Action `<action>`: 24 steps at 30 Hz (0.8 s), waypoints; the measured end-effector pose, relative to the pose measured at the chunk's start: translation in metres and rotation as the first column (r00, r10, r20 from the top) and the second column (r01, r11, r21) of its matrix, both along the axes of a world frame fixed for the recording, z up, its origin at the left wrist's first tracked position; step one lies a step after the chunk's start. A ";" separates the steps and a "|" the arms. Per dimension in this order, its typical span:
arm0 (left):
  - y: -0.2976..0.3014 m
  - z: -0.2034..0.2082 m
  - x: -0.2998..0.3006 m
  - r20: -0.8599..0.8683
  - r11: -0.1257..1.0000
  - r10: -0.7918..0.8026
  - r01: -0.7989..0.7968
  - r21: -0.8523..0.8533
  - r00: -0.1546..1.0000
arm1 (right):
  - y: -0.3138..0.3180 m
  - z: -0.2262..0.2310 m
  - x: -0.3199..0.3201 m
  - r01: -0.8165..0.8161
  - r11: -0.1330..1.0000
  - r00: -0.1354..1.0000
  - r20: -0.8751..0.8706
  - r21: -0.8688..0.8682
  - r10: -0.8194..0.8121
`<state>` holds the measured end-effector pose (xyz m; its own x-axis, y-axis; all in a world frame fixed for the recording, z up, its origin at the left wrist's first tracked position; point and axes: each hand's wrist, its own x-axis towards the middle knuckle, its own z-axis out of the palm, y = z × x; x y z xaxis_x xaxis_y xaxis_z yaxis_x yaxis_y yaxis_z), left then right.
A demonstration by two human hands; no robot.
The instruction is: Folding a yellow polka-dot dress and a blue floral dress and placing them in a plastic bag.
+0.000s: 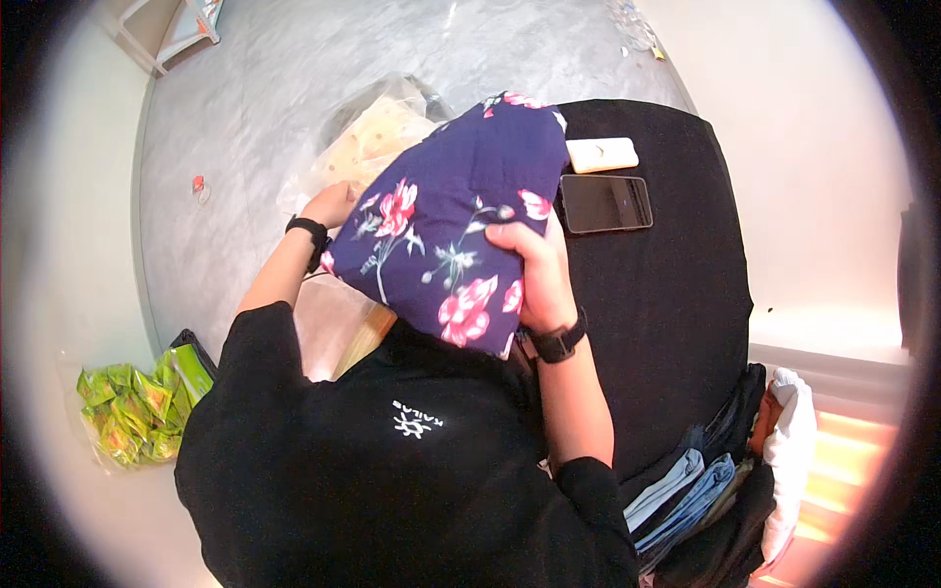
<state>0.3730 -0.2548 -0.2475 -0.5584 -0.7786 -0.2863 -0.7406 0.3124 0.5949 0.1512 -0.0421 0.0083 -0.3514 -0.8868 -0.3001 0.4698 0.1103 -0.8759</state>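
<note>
A folded navy cloth with pink flowers (pixel 441 216) is held up at a tilt in front of me. My right hand (pixel 539 265) grips its right edge, with the thumb lying on top and the other fingers hidden underneath. Beyond the cloth's left side is a clear plastic bag (pixel 377 137) with something pale yellow and spotted in it. My left hand (pixel 331 204) is closed at the bag's near edge, beside the cloth; its fingertips are partly hidden, and it appears to pinch the plastic.
To the right, a black-covered surface (pixel 667 294) carries a dark phone (pixel 608 203) and a small white case (pixel 603 154). Folded jeans (pixel 686 500) and other clothes stand at the lower right. Green packets in a bag (pixel 137 412) lie lower left. A white shelf (pixel 181 34) stands far left.
</note>
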 end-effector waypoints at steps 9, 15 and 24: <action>0.098 -0.015 0.080 -0.028 0.575 -0.284 0.194 0.795 0.958 | 0.034 0.017 -0.004 0.091 0.995 0.986 -0.136 -0.028 -0.094; 0.145 -0.086 0.102 0.176 0.951 -0.187 0.133 0.280 0.967 | 0.036 0.009 -0.004 0.016 1.000 0.969 -0.247 -0.018 -0.020; 0.071 -0.029 0.032 -0.017 0.926 0.281 -0.276 -0.256 0.959 | 0.035 0.007 -0.008 0.023 1.000 0.978 -0.208 -0.010 -0.024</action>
<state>0.4050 -0.1841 -0.2765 -0.3047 -0.9501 -0.0675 -0.8301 0.2302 0.5079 0.1432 -0.0072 0.0152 -0.4264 -0.8793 -0.2121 0.2799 0.0947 -0.9553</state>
